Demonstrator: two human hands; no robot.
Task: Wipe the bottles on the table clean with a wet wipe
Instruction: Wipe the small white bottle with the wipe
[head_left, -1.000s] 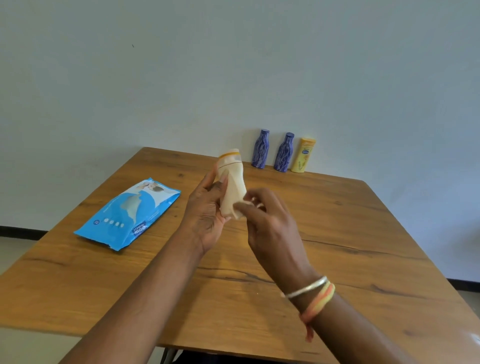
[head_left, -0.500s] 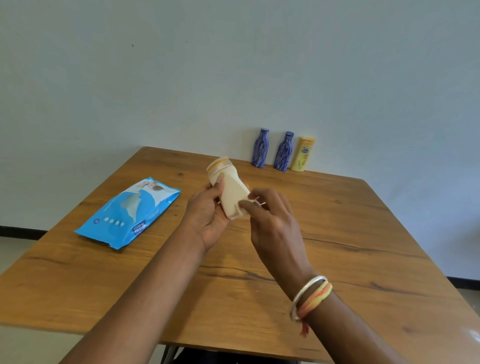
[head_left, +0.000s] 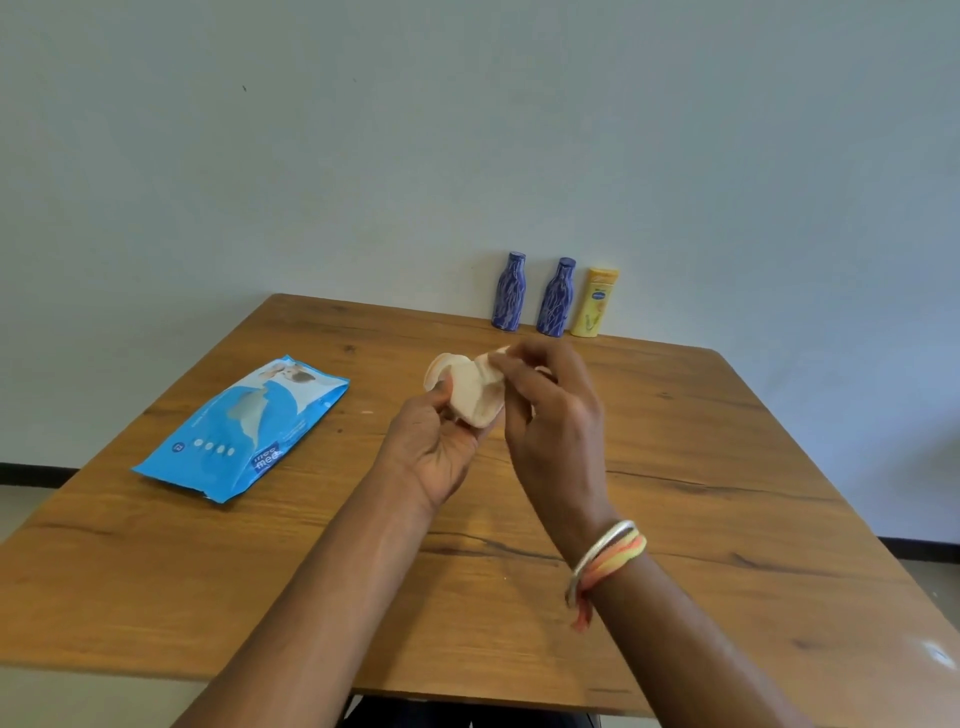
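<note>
The cream bottle (head_left: 470, 395) is held above the middle of the wooden table (head_left: 727, 467), tipped over so its cap end points toward ten o'clock and its base toward the person. Starting from the left, a blue pack of wet wipes (head_left: 244, 426) lies flat at about nine o'clock from the hands, well apart from them, likely left within reach for a fresh sheet. Next, the left hand (head_left: 436, 447) cradles the bottle from below, thumb and fingers curled round its lower body; this seems to steady it and turn a new face upward. At three o'clock of the bottle, the right hand (head_left: 550, 410) has its fingertips pinched together on a pale wet wipe (head_left: 493, 364), pressed against the bottle's upper side, which looks like a rubbing stroke in progress. Two patterned blue bottles (head_left: 530, 293) and a yellow bottle (head_left: 595, 302) stand upright in a row at about one o'clock, at the far edge against the wall, just beside one another; whether they are already wiped cannot be told.
</note>
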